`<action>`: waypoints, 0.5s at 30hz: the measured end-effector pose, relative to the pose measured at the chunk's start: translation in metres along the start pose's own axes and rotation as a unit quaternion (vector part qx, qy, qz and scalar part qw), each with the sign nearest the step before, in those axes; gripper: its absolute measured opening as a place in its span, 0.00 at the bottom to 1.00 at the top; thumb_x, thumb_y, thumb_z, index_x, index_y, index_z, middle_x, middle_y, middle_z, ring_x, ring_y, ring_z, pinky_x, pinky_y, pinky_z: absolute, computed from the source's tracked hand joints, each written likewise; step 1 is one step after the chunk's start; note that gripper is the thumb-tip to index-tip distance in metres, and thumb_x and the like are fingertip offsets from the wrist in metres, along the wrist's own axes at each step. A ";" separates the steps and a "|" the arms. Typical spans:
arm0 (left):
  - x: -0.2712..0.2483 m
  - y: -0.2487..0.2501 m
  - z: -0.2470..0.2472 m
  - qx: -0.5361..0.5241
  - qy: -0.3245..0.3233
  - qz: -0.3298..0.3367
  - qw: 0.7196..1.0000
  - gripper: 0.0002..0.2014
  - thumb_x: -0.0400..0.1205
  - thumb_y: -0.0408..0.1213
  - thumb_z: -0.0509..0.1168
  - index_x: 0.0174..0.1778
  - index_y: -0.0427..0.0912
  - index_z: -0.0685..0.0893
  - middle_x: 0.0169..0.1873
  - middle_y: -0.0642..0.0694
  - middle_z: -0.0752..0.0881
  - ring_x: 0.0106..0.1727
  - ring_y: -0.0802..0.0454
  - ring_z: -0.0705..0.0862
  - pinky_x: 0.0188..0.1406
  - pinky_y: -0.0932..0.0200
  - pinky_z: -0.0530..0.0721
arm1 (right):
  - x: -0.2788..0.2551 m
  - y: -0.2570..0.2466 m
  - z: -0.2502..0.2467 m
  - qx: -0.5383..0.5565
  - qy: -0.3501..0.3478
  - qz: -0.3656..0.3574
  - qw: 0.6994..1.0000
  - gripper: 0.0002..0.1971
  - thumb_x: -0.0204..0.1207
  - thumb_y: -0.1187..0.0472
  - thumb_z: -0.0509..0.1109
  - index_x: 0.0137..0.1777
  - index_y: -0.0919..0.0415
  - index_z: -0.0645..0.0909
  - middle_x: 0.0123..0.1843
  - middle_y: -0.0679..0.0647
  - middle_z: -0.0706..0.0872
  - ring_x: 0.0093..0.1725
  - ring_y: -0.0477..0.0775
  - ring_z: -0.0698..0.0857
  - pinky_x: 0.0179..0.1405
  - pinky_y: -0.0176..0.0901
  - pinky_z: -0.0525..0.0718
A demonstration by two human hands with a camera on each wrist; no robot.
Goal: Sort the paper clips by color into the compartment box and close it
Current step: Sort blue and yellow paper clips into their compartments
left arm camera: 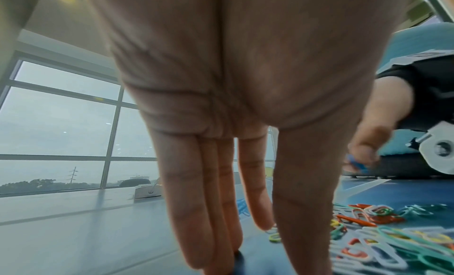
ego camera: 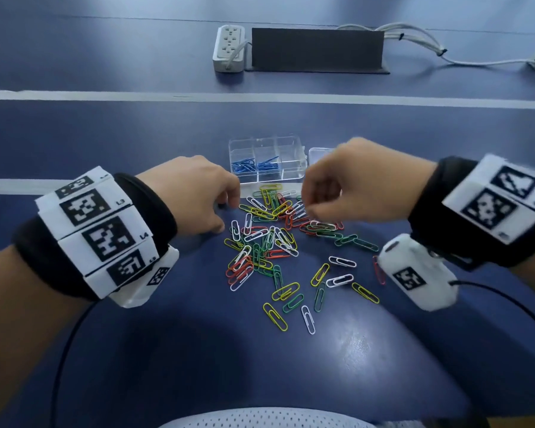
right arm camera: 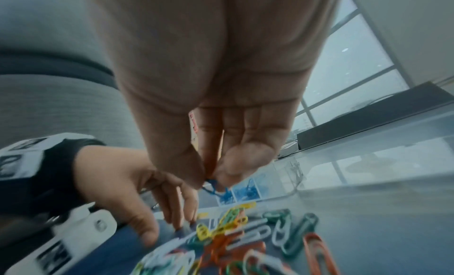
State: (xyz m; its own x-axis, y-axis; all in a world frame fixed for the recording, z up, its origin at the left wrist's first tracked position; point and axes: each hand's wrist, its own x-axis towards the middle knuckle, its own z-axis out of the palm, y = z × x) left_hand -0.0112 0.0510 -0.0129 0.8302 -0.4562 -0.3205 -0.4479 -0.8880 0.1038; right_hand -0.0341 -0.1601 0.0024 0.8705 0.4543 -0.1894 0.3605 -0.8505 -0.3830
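A loose pile of paper clips (ego camera: 272,236) in white, green, yellow and red lies on the blue table. Behind it stands the clear compartment box (ego camera: 291,149), open, with blue clips (ego camera: 244,166) in its two left front cells. Its lid (ego camera: 317,152) lies to the right, partly hidden by my right hand. My right hand (ego camera: 306,208) hovers over the pile's far edge and pinches a blue clip (right arm camera: 213,185) between thumb and fingers. My left hand (ego camera: 229,211) is at the pile's left edge, fingers (left arm camera: 209,211) straight and pointing down, tips touching the table.
A white power strip (ego camera: 229,47), a dark upright panel (ego camera: 317,49) and white cables (ego camera: 414,38) sit at the far side. White tape lines (ego camera: 260,97) cross the table. Stray clips (ego camera: 306,319) lie nearer the front edge.
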 end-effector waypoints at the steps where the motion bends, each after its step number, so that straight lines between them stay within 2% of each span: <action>1: 0.000 -0.001 0.000 -0.006 -0.001 -0.003 1.000 0.14 0.71 0.43 0.72 0.53 0.55 0.82 0.40 0.61 0.80 0.45 0.56 0.77 0.49 0.62 0.76 | 0.011 0.000 -0.002 0.013 0.019 0.013 1.000 0.03 0.66 0.59 0.71 0.36 0.51 0.86 0.26 0.44 0.85 0.27 0.40 0.81 0.36 0.26 0.78; 3: 0.001 -0.005 -0.001 -0.027 -0.002 -0.010 1.000 0.13 0.71 0.41 0.72 0.51 0.53 0.82 0.43 0.58 0.83 0.45 0.55 0.79 0.52 0.59 0.80 | 0.032 -0.001 -0.005 0.058 0.052 0.041 0.996 0.04 0.68 0.61 0.70 0.37 0.52 0.87 0.28 0.47 0.88 0.26 0.42 0.82 0.35 0.26 0.80; 5: 0.000 -0.008 -0.001 -0.058 0.005 -0.015 0.998 0.10 0.71 0.40 0.72 0.45 0.53 0.82 0.39 0.57 0.82 0.43 0.53 0.79 0.51 0.58 0.81 | 0.050 -0.005 -0.007 0.098 0.073 0.061 0.991 0.05 0.70 0.62 0.70 0.39 0.53 0.88 0.32 0.53 0.89 0.30 0.50 0.86 0.39 0.37 0.86; 6: -0.001 -0.009 -0.001 -0.069 0.013 -0.018 0.997 0.08 0.71 0.39 0.72 0.42 0.53 0.80 0.37 0.57 0.81 0.42 0.53 0.79 0.48 0.58 0.79 | 0.057 -0.007 -0.008 0.101 0.083 0.065 0.989 0.06 0.71 0.62 0.70 0.41 0.54 0.89 0.33 0.53 0.89 0.31 0.51 0.86 0.41 0.41 0.88; 8: 0.000 -0.014 -0.001 -0.073 0.039 -0.025 0.996 0.08 0.72 0.38 0.70 0.38 0.52 0.76 0.36 0.55 0.79 0.41 0.51 0.76 0.43 0.60 0.74 | 0.070 -0.011 -0.009 0.080 0.097 0.069 0.990 0.07 0.72 0.61 0.71 0.45 0.56 0.90 0.31 0.47 0.85 0.30 0.44 0.82 0.46 0.40 0.86; 10: 0.002 -0.019 -0.001 -0.073 0.063 -0.035 0.995 0.09 0.73 0.37 0.69 0.40 0.50 0.75 0.37 0.53 0.78 0.41 0.50 0.74 0.42 0.60 0.71 | 0.078 -0.014 -0.009 0.055 0.093 0.078 0.991 0.07 0.73 0.60 0.71 0.47 0.56 0.90 0.28 0.43 0.82 0.28 0.40 0.79 0.43 0.37 0.84; 12: 0.005 -0.023 -0.001 -0.077 0.077 -0.053 0.993 0.08 0.74 0.36 0.69 0.42 0.49 0.76 0.38 0.51 0.78 0.42 0.49 0.74 0.42 0.60 0.69 | 0.082 -0.015 -0.009 0.041 0.082 0.089 0.992 0.06 0.73 0.60 0.72 0.48 0.57 0.89 0.27 0.43 0.81 0.28 0.40 0.79 0.40 0.36 0.83; 15: 0.010 -0.028 0.003 -0.058 0.072 -0.072 0.993 0.09 0.75 0.39 0.69 0.50 0.47 0.81 0.41 0.51 0.79 0.44 0.51 0.74 0.43 0.60 0.71 | 0.079 -0.016 -0.005 0.015 0.087 0.074 0.993 0.08 0.73 0.63 0.70 0.48 0.59 0.90 0.33 0.49 0.85 0.28 0.44 0.79 0.47 0.39 0.84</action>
State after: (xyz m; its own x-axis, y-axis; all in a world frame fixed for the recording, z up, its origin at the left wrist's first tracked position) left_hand 0.0091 0.0716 -0.0221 0.9254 -0.3200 -0.2032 -0.2865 -0.9414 0.1780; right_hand 0.0307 -0.1123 -0.0015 0.9588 0.2704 -0.0873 0.2167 -0.8946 -0.3908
